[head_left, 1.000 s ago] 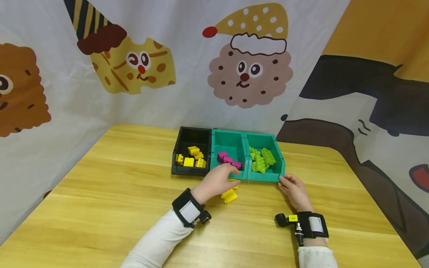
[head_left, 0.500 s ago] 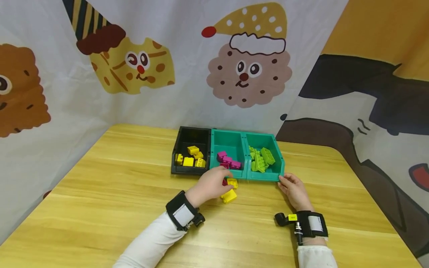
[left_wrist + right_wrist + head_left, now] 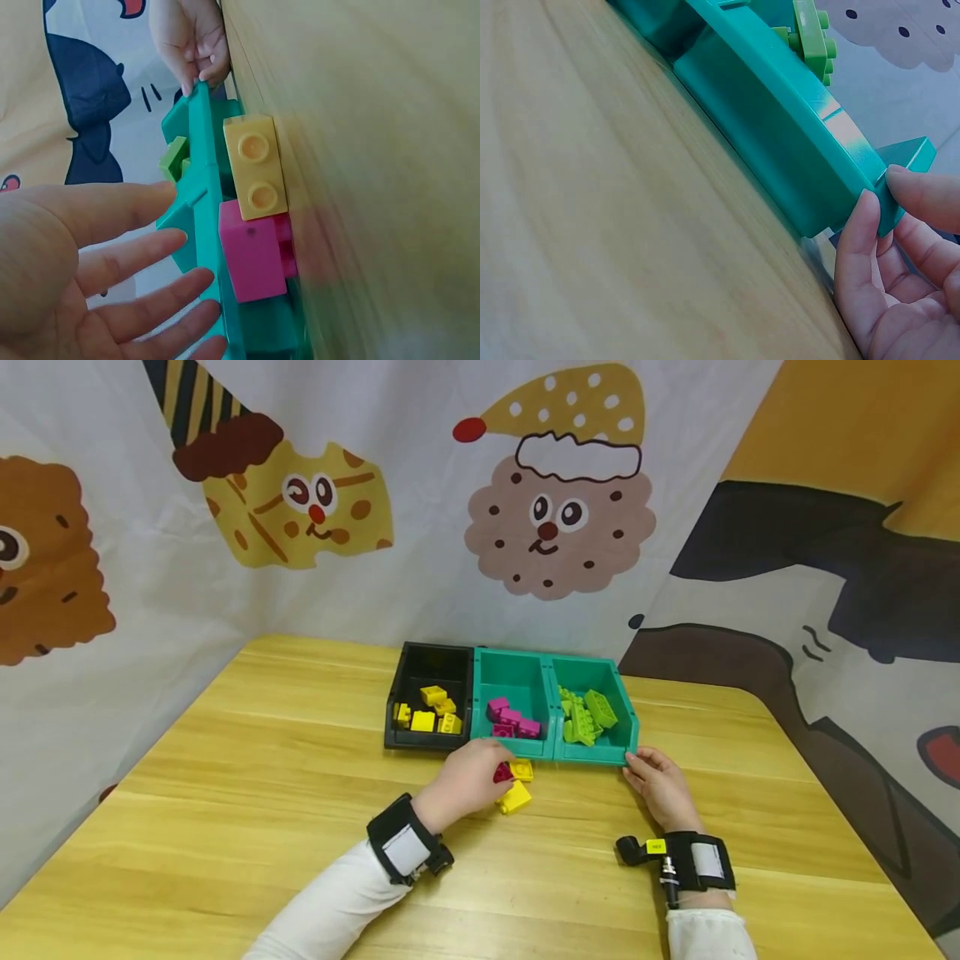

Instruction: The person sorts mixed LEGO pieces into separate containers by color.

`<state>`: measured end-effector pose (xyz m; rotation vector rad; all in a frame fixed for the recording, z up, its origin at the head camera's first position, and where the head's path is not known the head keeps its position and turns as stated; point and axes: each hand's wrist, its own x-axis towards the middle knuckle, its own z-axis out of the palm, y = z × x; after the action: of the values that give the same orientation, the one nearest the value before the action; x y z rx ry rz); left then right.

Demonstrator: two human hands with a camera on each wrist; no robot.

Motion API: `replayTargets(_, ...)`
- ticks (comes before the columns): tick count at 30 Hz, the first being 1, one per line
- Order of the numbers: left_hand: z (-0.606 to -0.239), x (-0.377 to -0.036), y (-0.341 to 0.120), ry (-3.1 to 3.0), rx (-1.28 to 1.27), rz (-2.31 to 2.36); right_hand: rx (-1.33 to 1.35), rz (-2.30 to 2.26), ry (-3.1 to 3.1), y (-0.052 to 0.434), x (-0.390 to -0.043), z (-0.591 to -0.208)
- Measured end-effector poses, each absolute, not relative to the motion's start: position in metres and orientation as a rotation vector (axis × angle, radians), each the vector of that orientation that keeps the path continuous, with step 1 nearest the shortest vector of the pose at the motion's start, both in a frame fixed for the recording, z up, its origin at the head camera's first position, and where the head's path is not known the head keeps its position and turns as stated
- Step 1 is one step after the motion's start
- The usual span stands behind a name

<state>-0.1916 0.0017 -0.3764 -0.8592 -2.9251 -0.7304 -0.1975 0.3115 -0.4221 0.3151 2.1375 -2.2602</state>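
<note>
A person's left hand (image 3: pixel 468 779), fingers spread and holding nothing, reaches for a magenta brick (image 3: pixel 503 772) lying on the table (image 3: pixel 247 777) beside two yellow bricks (image 3: pixel 514 797), just before the bins. The right hand (image 3: pixel 660 785) pinches the corner of the green-brick bin (image 3: pixel 628 727), steadying it. Sorting appears underway; the pickup likely calls for closing fingers on the magenta brick.
</note>
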Motion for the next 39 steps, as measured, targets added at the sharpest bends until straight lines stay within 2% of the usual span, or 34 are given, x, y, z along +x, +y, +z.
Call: replayTargets(39, -0.388, -0.194, -0.001, -2.909, -0.925, -0.634, 0.309, -2.274, 2.135, 0.310, -0.198, -0.422)
